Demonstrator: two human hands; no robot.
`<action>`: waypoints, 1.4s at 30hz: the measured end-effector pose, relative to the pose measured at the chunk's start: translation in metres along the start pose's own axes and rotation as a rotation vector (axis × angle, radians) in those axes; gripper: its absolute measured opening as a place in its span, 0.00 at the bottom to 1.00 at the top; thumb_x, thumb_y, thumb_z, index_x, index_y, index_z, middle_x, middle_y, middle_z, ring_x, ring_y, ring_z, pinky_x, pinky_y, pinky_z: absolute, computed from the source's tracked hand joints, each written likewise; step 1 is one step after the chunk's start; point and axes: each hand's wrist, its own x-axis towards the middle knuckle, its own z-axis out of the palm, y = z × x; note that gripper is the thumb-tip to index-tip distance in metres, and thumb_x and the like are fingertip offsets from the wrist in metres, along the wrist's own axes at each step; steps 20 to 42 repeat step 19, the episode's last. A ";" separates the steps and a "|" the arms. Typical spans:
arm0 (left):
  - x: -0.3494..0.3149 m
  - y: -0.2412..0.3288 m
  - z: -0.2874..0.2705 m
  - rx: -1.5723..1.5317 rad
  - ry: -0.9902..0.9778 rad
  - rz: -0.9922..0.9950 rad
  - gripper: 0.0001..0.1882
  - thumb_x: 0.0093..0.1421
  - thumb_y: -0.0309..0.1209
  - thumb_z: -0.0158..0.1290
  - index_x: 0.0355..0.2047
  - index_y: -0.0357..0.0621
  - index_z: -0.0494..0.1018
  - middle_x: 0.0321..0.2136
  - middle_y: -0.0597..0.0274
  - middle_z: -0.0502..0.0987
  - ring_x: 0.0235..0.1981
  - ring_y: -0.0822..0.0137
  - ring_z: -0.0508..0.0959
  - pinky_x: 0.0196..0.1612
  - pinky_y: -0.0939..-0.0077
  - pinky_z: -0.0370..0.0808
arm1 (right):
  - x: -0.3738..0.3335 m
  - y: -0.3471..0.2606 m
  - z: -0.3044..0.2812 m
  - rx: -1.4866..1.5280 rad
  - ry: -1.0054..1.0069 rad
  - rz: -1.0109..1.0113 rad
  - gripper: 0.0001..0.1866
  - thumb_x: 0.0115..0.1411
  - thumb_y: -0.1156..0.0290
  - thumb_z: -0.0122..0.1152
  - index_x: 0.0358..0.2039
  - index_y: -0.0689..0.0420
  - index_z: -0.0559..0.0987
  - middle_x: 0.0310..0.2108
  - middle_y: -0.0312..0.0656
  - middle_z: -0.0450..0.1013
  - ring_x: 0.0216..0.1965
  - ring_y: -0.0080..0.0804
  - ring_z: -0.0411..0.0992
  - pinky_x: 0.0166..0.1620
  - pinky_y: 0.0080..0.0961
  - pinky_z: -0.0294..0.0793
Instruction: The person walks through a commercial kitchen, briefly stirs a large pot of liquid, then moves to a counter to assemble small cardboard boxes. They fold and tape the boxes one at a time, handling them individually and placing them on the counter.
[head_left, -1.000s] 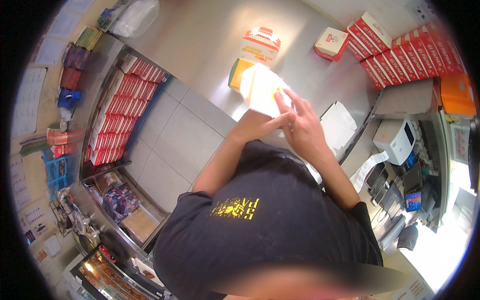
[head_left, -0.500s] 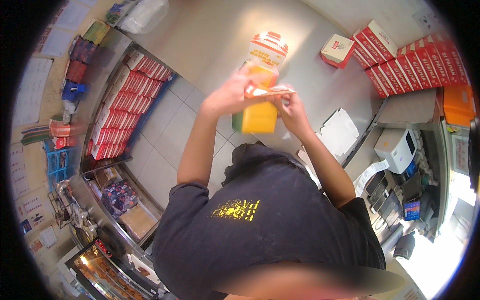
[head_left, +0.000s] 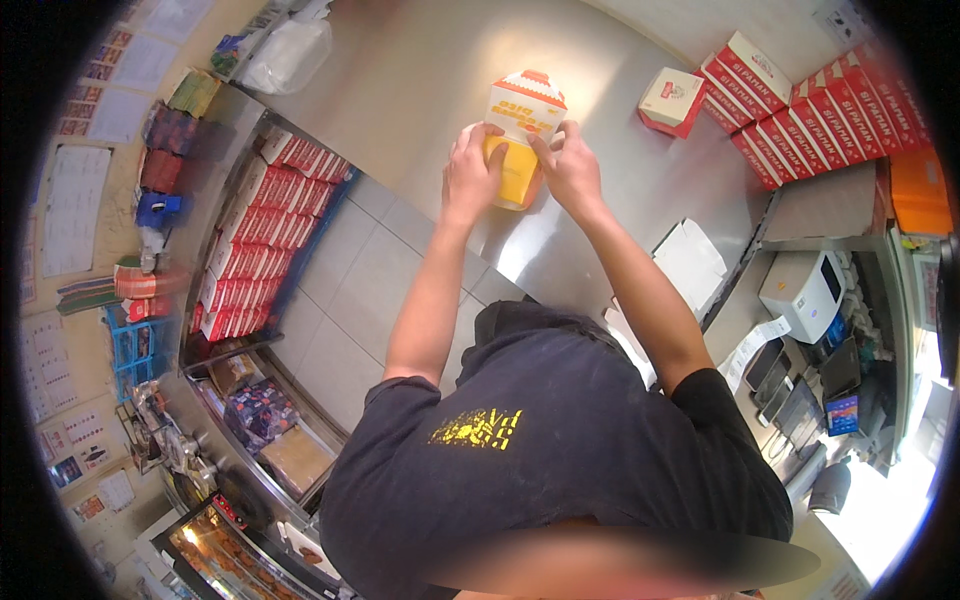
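A tall white, red and yellow carton rests on the steel counter, its scalloped red-and-white end pointing away from me. My left hand grips its left side, thumb over the yellow panel. On the opposite side, my right hand holds the carton with the thumb on its front. My palms hide the carton's side edges. Whether anything lies inside it cannot be seen.
A single red-and-white box and stacked red boxes stand at the far right of the steel counter. Flat white card lies nearer. A white printer is at right; more red boxes fill a left shelf.
A flat piece between my hands is no longer seen apart from the carton. Both hands have moved farther away and now hold the carton's sides. The large yellow part near me appears shorter.
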 end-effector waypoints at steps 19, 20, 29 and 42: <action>-0.010 -0.026 0.034 0.201 0.226 0.022 0.25 0.64 0.46 0.60 0.59 0.56 0.72 0.67 0.52 0.62 0.70 0.45 0.57 0.67 0.32 0.53 | -0.241 0.203 -0.103 -0.902 -0.485 0.492 0.72 0.38 0.36 0.80 0.77 0.44 0.46 0.76 0.53 0.42 0.74 0.58 0.48 0.69 0.65 0.52; -0.010 -0.026 0.034 0.201 0.226 0.022 0.25 0.64 0.46 0.60 0.59 0.56 0.72 0.67 0.52 0.62 0.70 0.45 0.57 0.67 0.32 0.53 | -0.241 0.203 -0.103 -0.902 -0.485 0.492 0.72 0.38 0.36 0.80 0.77 0.44 0.46 0.76 0.53 0.42 0.74 0.58 0.48 0.69 0.65 0.52; -0.010 -0.026 0.034 0.201 0.226 0.022 0.25 0.64 0.46 0.60 0.59 0.56 0.72 0.67 0.52 0.62 0.70 0.45 0.57 0.67 0.32 0.53 | -0.241 0.203 -0.103 -0.902 -0.485 0.492 0.72 0.38 0.36 0.80 0.77 0.44 0.46 0.76 0.53 0.42 0.74 0.58 0.48 0.69 0.65 0.52; -0.010 -0.026 0.034 0.201 0.226 0.022 0.25 0.64 0.46 0.60 0.59 0.56 0.72 0.67 0.52 0.62 0.70 0.45 0.57 0.67 0.32 0.53 | -0.241 0.203 -0.103 -0.902 -0.485 0.492 0.72 0.38 0.36 0.80 0.77 0.44 0.46 0.76 0.53 0.42 0.74 0.58 0.48 0.69 0.65 0.52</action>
